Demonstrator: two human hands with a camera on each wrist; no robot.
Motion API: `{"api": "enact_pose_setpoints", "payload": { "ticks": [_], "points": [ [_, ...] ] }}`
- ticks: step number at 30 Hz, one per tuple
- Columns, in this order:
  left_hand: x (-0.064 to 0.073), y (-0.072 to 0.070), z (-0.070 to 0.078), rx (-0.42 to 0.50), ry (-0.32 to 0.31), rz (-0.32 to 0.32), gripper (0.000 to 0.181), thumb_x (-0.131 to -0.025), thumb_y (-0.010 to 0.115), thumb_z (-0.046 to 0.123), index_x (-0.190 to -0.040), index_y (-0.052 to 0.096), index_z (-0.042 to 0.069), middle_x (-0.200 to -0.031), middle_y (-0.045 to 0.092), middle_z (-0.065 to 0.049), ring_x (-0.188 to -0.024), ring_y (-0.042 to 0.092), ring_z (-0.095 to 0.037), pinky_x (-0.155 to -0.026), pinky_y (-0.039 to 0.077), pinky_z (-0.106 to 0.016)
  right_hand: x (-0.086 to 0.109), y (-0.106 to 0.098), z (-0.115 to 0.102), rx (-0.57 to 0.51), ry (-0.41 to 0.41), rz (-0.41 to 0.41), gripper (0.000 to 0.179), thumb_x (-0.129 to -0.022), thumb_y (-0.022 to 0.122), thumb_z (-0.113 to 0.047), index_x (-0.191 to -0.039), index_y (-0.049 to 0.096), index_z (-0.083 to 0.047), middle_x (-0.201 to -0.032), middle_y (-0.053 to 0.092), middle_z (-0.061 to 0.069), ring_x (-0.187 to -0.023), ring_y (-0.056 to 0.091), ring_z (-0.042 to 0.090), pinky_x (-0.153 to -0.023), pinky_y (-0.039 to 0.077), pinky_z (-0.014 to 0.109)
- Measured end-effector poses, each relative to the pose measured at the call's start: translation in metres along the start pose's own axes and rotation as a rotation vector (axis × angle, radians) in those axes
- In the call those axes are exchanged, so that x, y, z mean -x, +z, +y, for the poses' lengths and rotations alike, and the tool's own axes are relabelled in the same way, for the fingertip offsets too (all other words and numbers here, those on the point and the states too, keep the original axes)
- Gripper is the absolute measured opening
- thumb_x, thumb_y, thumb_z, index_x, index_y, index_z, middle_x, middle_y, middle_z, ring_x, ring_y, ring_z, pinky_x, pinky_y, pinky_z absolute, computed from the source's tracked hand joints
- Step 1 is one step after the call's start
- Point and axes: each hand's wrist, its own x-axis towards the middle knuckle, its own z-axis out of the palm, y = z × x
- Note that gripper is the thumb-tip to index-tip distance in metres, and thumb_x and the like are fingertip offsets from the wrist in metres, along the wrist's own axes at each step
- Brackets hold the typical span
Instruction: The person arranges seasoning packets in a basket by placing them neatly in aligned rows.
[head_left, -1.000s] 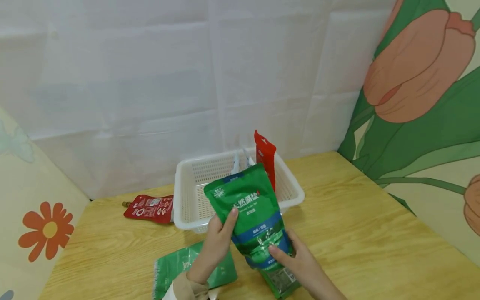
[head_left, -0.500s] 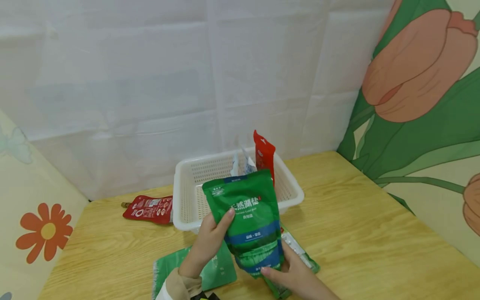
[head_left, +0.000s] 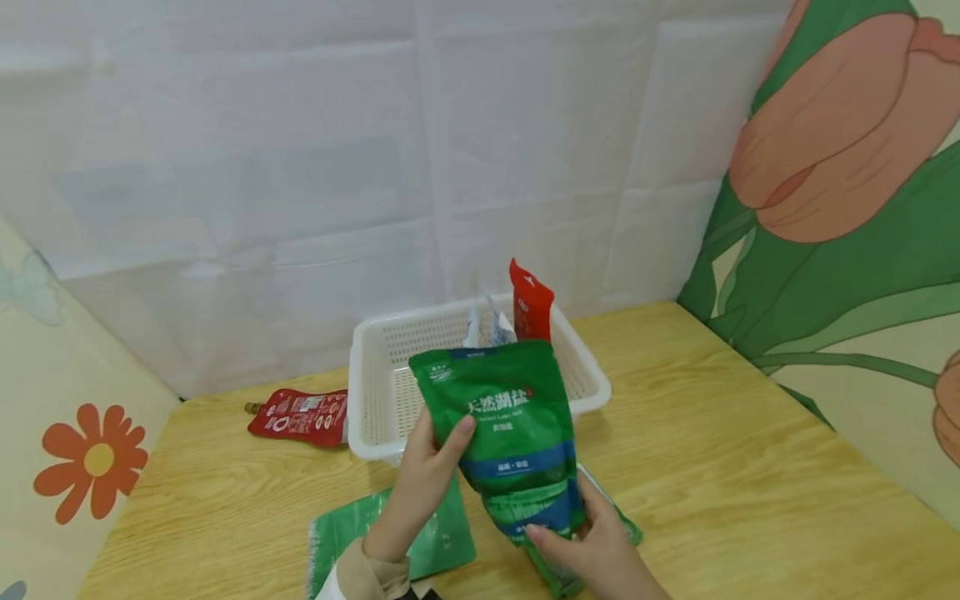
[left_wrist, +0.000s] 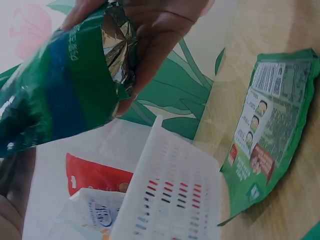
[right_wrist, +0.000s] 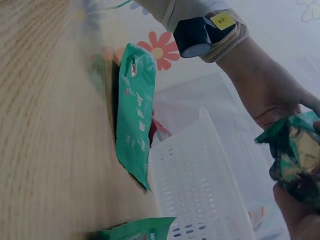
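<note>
Both hands hold a green and blue salt bag (head_left: pixel 510 417) up in front of the basket, its printed front facing the head camera. My left hand (head_left: pixel 420 487) grips its left edge, thumb on the front. My right hand (head_left: pixel 600 542) grips the lower right corner, thumb across the bottom. In the left wrist view the bag's folded base shows silvery foil (left_wrist: pixel 117 45) beside the right hand. Below the bag on the table lie a flat green pouch (head_left: pixel 442 542), partly behind the left forearm, and another green packet (left_wrist: pixel 275 130) with a barcode.
Behind the bag stands a white perforated basket (head_left: pixel 367 400). It holds an upright red packet (head_left: pixel 531 304) and a white and blue packet (head_left: pixel 501 331). A red spouted pouch (head_left: pixel 300 415) lies left of the basket. A white sheet (head_left: pixel 300 183) hangs behind the table.
The salt bag has turned slightly clockwise, its top edge now nearer level and a little lower. More of the green packet behind the right hand shows. Both hands keep their grip.
</note>
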Motion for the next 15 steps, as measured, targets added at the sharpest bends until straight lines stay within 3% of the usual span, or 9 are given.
{"api": "enact_pose_setpoints", "payload": {
  "ticks": [3,5,7,9,12,15],
  "points": [
    [0.004,0.005,0.012,-0.147,-0.107,0.067,0.058,-0.101,0.046,0.029,-0.150,0.018,0.013,-0.144,0.042,-0.019,-0.125,0.052,-0.030,-0.097,0.049,-0.042,0.000,0.000,-0.004,0.043,0.000,0.123,0.071,-0.081,0.074,-0.012,-0.143,0.038,-0.011,-0.133,0.053,0.017,-0.107,0.061,0.019,-0.080,0.055,0.027],
    [0.010,0.011,0.021,-0.329,-0.180,0.118,0.066,-0.099,0.048,0.037,-0.152,0.014,0.015,-0.148,0.038,-0.016,-0.125,0.051,-0.034,-0.093,0.051,-0.044,-0.001,-0.001,-0.007,0.093,-0.013,0.188,0.068,-0.081,0.075,-0.012,-0.139,0.042,-0.012,-0.129,0.057,0.015,-0.105,0.061,0.016,-0.080,0.054,0.026],
    [0.016,0.018,0.031,-0.515,-0.211,0.142,0.068,-0.097,0.050,0.042,-0.152,0.019,0.016,-0.150,0.037,-0.011,-0.126,0.050,-0.032,-0.090,0.052,-0.044,-0.002,-0.003,-0.009,0.155,-0.032,0.234,0.065,-0.081,0.075,-0.012,-0.138,0.044,-0.012,-0.127,0.059,0.015,-0.100,0.062,0.010,-0.079,0.053,0.024],
    [0.023,0.024,0.039,-0.615,-0.204,0.129,0.060,-0.096,0.053,0.040,-0.148,0.032,0.017,-0.146,0.044,-0.005,-0.121,0.054,-0.026,-0.086,0.054,-0.039,-0.003,-0.005,-0.010,0.206,-0.042,0.267,0.063,-0.080,0.076,-0.015,-0.136,0.045,-0.013,-0.124,0.061,0.014,-0.096,0.062,0.005,-0.077,0.052,0.021],
    [0.029,0.029,0.046,-0.615,-0.166,0.048,0.044,-0.097,0.052,0.034,-0.137,0.050,0.015,-0.135,0.055,-0.004,-0.114,0.059,-0.022,-0.083,0.055,-0.031,-0.004,-0.006,-0.009,0.259,-0.081,0.292,0.063,-0.080,0.077,-0.016,-0.135,0.046,-0.011,-0.123,0.062,0.015,-0.094,0.062,0.006,-0.075,0.053,0.022],
    [0.031,0.031,0.046,-0.511,-0.206,-0.035,0.045,-0.098,0.051,0.037,-0.137,0.050,0.014,-0.131,0.059,-0.007,-0.110,0.063,-0.023,-0.079,0.055,-0.024,-0.003,-0.004,-0.007,0.305,-0.125,0.311,0.062,-0.078,0.079,-0.016,-0.132,0.049,-0.008,-0.120,0.064,0.015,-0.093,0.063,0.009,-0.073,0.053,0.023]
  ]
}}
